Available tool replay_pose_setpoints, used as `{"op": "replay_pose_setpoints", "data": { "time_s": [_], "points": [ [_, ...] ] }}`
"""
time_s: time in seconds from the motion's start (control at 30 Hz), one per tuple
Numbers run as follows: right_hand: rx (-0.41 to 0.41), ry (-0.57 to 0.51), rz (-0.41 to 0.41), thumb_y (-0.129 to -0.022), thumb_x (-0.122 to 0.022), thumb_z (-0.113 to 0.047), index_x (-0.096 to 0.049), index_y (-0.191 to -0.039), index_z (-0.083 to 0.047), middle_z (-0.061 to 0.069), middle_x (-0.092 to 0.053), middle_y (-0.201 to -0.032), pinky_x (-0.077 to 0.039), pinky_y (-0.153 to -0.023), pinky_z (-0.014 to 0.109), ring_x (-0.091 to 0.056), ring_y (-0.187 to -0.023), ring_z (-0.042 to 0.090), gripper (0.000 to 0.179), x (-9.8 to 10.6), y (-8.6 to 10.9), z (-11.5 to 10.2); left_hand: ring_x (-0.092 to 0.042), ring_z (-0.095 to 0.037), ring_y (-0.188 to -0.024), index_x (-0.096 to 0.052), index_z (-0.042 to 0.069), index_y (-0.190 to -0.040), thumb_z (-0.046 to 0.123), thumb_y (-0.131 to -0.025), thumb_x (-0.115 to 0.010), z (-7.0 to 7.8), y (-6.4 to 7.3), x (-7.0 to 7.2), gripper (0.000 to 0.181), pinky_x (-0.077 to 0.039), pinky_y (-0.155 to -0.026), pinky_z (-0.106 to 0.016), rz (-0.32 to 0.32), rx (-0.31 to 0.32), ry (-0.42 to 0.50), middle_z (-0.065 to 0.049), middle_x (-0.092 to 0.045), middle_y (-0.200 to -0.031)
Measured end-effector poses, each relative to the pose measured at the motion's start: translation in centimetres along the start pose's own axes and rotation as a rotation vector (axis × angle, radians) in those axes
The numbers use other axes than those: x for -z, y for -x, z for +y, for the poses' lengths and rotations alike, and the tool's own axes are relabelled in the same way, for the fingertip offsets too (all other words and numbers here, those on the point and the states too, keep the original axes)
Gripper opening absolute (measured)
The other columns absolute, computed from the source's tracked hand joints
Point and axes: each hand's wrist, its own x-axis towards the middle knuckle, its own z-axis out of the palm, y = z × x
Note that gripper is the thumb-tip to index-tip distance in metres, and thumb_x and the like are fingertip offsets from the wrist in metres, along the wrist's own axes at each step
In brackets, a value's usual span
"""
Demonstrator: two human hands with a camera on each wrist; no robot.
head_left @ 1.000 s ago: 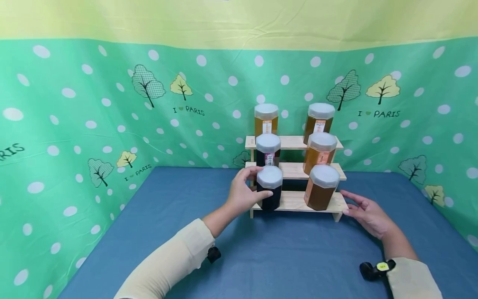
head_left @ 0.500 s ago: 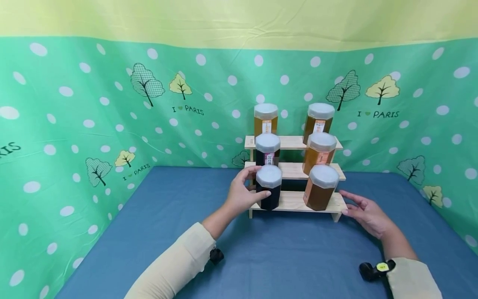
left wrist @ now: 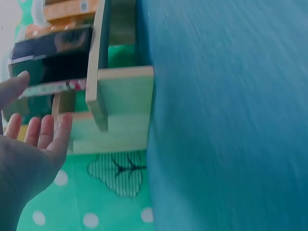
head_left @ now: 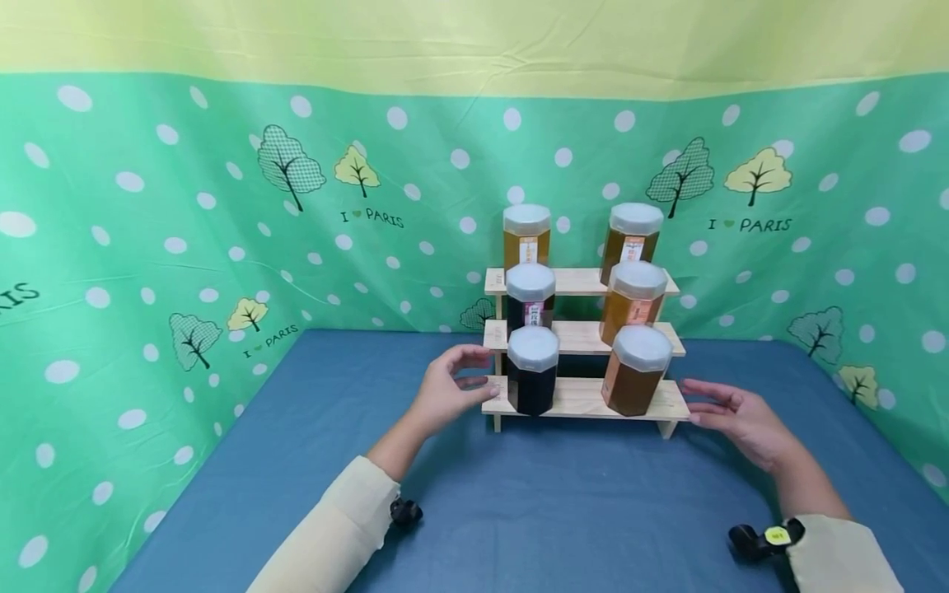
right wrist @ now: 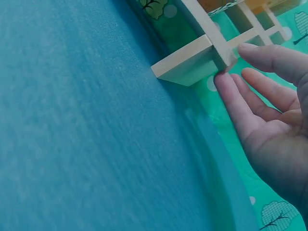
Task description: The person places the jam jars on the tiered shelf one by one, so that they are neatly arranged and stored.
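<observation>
A three-step wooden display rack (head_left: pixel 582 397) bears honey-type jars with white lids, two on each step. My left hand (head_left: pixel 451 391) is beside the rack's left end, fingers relaxed and holding nothing. Nearest to it is the dark jar (head_left: pixel 532 383) on the bottom step; in the left wrist view a gap shows between the hand (left wrist: pixel 29 161) and this jar (left wrist: pixel 53 60). My right hand (head_left: pixel 745 422) is at the right end of the bottom step. In the right wrist view its loosely spread fingers lie close to the step's corner (right wrist: pixel 224 57); whether they touch it I cannot tell.
A brown jar (head_left: pixel 633 383) stands at the bottom step's right. On the middle step are a dark jar (head_left: pixel 528 309) and an amber jar (head_left: pixel 630 313). Two more stand on top. Blue cloth (head_left: pixel 549 511) covers the table; a green dotted curtain (head_left: pixel 415 272) hangs behind.
My left hand has let go of the dark front jar and moved left, to the rack's end. My right hand has shifted slightly right. The jars stay in place.
</observation>
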Motion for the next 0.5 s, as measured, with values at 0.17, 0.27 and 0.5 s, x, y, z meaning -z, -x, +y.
{"op": "replay_pose_setpoints", "data": {
  "time_s": [0.17, 0.27, 0.5],
  "points": [
    [0.017, 0.019, 0.045, -0.091, -0.07, -0.014, -0.045, -0.144, -0.003, -0.018, -0.06, -0.121, -0.052, -0.081, 0.02, -0.064, -0.099, 0.003, 0.059, 0.6, 0.9, -0.1, -0.051, -0.041, -0.121, -0.053, -0.001, -0.129, -0.004, -0.075, -0.081, -0.1, 1.1, 1.7, 0.061, -0.047, -0.097, -0.051, -0.021, -0.017, -0.06, -0.016, -0.056, -0.129],
    [0.033, 0.012, 0.077, -0.091, -0.069, -0.01, -0.051, -0.141, -0.009, -0.022, -0.061, -0.116, -0.053, -0.079, 0.02, -0.065, -0.098, 0.004, 0.053, 1.1, 1.4, 0.1, -0.051, -0.04, -0.122, -0.052, 0.002, -0.132, 0.002, -0.075, -0.084, -0.7, 1.7, 2.8, 0.066, -0.047, -0.097, -0.052, -0.024, -0.025, -0.08, -0.013, -0.055, -0.132],
    [0.054, 0.074, 0.124, -0.092, -0.069, -0.012, -0.057, -0.134, -0.019, -0.027, -0.059, -0.114, -0.05, -0.077, 0.014, -0.063, -0.096, -0.002, 0.045, 1.6, 2.2, -0.1, -0.047, -0.046, -0.123, -0.053, 0.003, -0.132, 0.001, -0.075, -0.083, -0.4, 3.4, 5.2, 0.064, -0.046, -0.098, -0.054, 0.022, -0.034, -0.085, -0.014, -0.054, -0.134]
  ]
}}
